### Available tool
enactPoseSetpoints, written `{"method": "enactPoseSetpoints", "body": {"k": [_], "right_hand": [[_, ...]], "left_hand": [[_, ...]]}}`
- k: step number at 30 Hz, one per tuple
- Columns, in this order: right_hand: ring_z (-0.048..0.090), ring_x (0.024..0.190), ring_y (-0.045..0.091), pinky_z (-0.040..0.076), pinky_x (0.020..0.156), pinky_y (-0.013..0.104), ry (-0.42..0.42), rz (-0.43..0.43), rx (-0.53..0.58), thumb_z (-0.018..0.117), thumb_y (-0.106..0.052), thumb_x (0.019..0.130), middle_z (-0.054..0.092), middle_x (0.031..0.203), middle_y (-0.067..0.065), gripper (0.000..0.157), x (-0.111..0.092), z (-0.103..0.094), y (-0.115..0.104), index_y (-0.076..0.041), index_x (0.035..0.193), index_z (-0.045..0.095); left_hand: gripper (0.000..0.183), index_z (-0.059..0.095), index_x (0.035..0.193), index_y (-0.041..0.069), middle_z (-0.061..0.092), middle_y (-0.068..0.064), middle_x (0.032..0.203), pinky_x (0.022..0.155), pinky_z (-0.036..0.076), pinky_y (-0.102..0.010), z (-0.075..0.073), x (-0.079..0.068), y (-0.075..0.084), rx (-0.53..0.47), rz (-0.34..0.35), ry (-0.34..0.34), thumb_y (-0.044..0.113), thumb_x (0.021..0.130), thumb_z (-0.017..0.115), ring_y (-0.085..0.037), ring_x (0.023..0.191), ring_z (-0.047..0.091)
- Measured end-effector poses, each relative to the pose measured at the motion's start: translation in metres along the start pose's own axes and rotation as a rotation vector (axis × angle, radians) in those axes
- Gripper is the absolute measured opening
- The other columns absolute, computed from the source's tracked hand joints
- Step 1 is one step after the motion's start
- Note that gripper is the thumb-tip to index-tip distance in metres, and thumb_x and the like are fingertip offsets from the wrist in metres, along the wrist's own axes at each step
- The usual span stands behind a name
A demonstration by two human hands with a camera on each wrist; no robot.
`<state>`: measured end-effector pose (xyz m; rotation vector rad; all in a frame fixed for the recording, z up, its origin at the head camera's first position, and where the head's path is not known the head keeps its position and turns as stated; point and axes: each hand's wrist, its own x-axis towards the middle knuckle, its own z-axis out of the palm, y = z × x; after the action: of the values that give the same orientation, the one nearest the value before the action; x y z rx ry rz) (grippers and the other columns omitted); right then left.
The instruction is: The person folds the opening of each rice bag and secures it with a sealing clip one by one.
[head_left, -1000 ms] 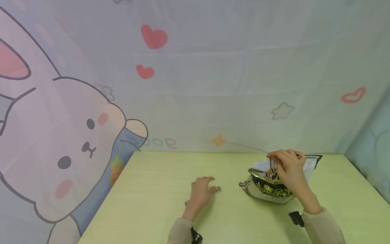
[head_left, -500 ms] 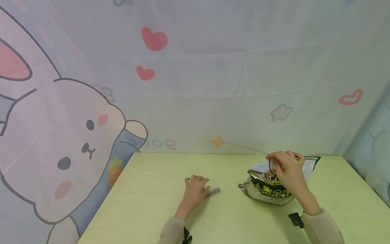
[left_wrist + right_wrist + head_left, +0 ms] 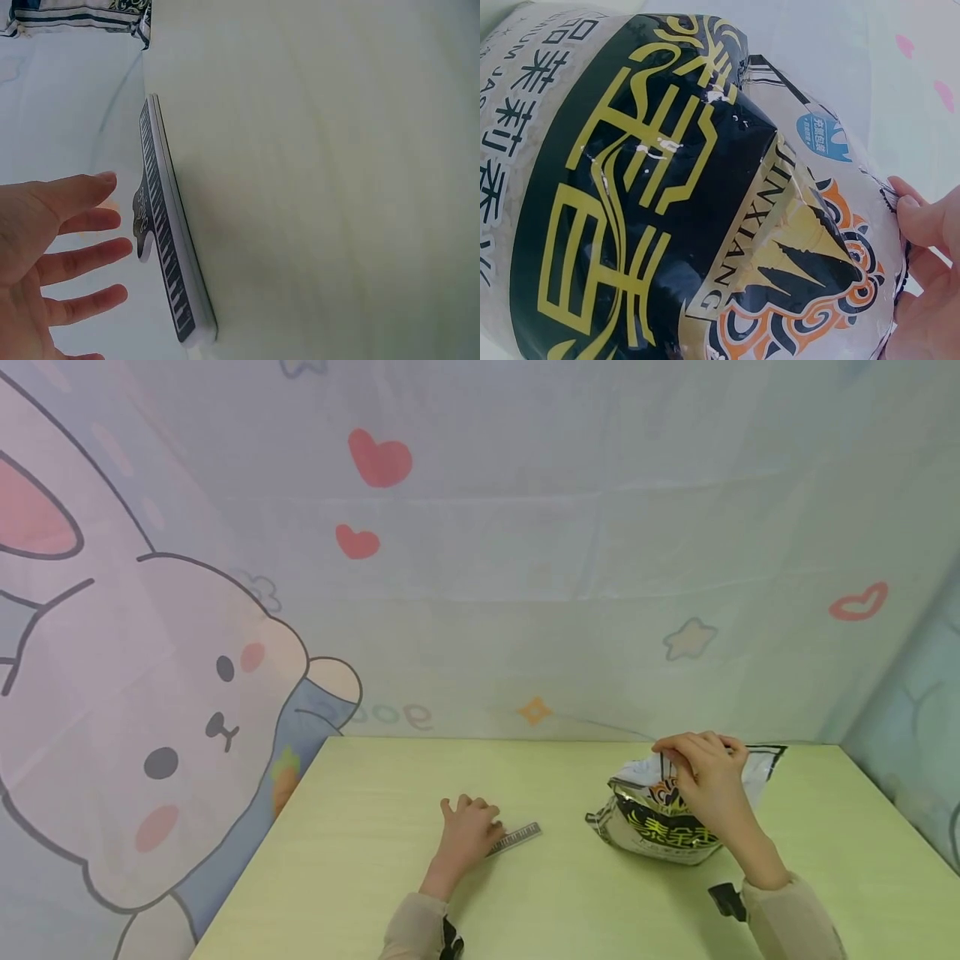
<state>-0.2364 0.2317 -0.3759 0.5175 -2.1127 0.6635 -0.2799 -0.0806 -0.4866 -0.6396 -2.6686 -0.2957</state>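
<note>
A bag of rice (image 3: 667, 828), white with a black and gold band, stands at the right of the table with its top bent over. My right hand (image 3: 711, 787) pinches the bag's top edge; the right wrist view shows the thumb (image 3: 922, 217) pressed on the crimped rim. Left of the bag lies a long clip (image 3: 521, 837) with a piano-key print. Fingers spread, my left hand (image 3: 463, 842) hovers over the clip's left part and hides it in the head view. From the left wrist, the clip (image 3: 169, 240) shows a dark curved tab, just beyond the fingertips.
The pale yellow-green table (image 3: 360, 877) ends at the back against a hanging cloth (image 3: 510, 635) printed with a rabbit and hearts. Black wrist-camera mounts (image 3: 727, 902) stick out beside both sleeves.
My left hand has moved left along the clip, with its fingers spreading, and more of the clip shows at its right. The clip stays in place. My right hand keeps its pinch on the rice bag.
</note>
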Motion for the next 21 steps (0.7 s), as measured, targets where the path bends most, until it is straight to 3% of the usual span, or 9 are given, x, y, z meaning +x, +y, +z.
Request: {"method": "enactPoseSetpoints", "body": {"k": [9, 14, 21], "right_hand": [[0.041, 0.073, 0.013, 0.018, 0.084, 0.052, -0.01, 0.018, -0.002, 0.059, 0.01, 0.077, 0.066, 0.078, 0.006, 0.022, 0.0007, -0.0008, -0.0012, -0.01, 0.083, 0.064], [0.04, 0.073, 0.013, 0.018, 0.083, 0.051, -0.015, 0.019, -0.001, 0.059, 0.01, 0.077, 0.066, 0.079, 0.006, 0.022, 0.0006, -0.0011, -0.0015, -0.01, 0.084, 0.064], [0.04, 0.072, 0.012, 0.018, 0.083, 0.051, -0.015, 0.018, -0.004, 0.059, 0.01, 0.077, 0.066, 0.079, 0.006, 0.023, 0.0009, -0.0013, -0.0008, -0.011, 0.084, 0.064]], "left_hand": [[0.013, 0.065, 0.076, 0.015, 0.065, -0.003, 0.085, 0.082, 0.031, -0.069, 0.0012, -0.0015, -0.0017, 0.022, -0.02, -0.013, 0.028, 0.078, 0.066, -0.028, 0.084, 0.054], [0.021, 0.059, 0.065, 0.015, 0.066, -0.003, 0.085, 0.082, 0.032, -0.069, 0.0037, -0.0023, -0.0039, 0.043, -0.034, -0.039, 0.031, 0.079, 0.065, -0.027, 0.082, 0.054], [0.02, 0.057, 0.064, 0.015, 0.065, -0.003, 0.086, 0.081, 0.034, -0.068, 0.0042, -0.0034, -0.0051, 0.036, -0.025, -0.045, 0.028, 0.075, 0.069, -0.027, 0.082, 0.054]]}}
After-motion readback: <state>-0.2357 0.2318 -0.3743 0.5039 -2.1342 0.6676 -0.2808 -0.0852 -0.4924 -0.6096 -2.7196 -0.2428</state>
